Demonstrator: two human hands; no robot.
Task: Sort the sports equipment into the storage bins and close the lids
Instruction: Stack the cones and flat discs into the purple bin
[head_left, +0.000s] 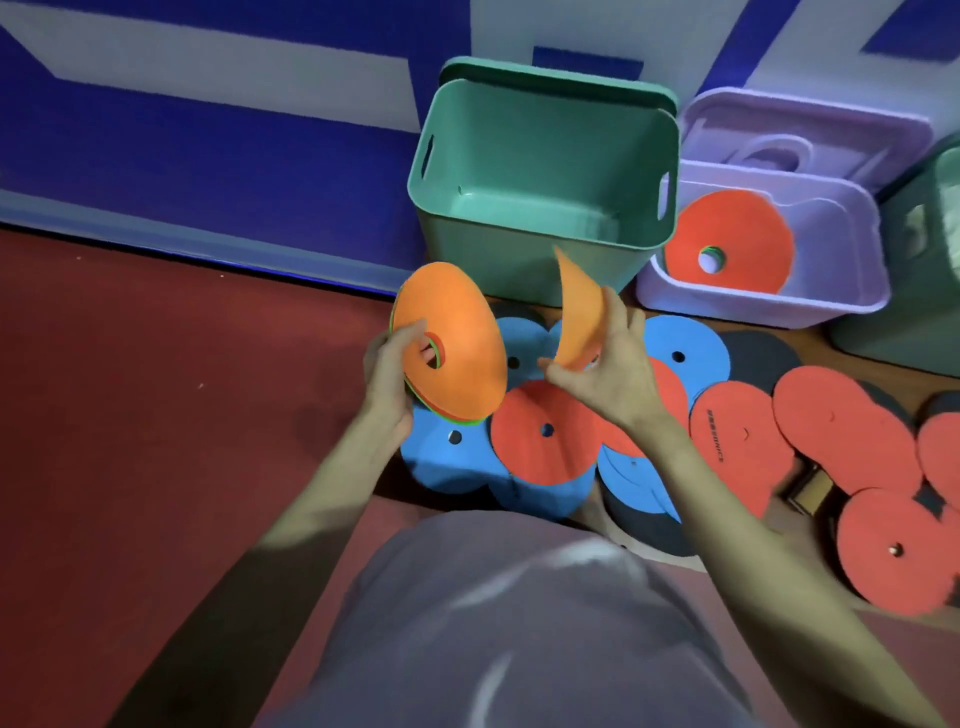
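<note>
Red floor (156, 389) ran up to a blue-and-white wall (208, 130). Green bin (540, 171) stood open against it, nothing visible inside, its lid (561, 78) propped behind. Purple bin (769, 291) sat just beside on the right, holding a red disc (737, 234); purple lid (800, 135) leaned behind it. Another green bin (914, 291) was cut off at the right edge.

Left hand (389, 379) gripped a stack of discs (452, 343), orange on top, fingers through the centre hole, green edge showing beneath. Right hand (602, 358) pinched a single orange disc (582, 312), held on edge between the stack and the green bin.

Blue discs (452, 462), red discs (852, 436) and black discs (758, 358) lay overlapping on the floor below the hands, crowding the front of both bins. One red disc (737, 441) carried dark printed text, too small to read. Person's grey shirt (519, 623) filled the bottom.
</note>
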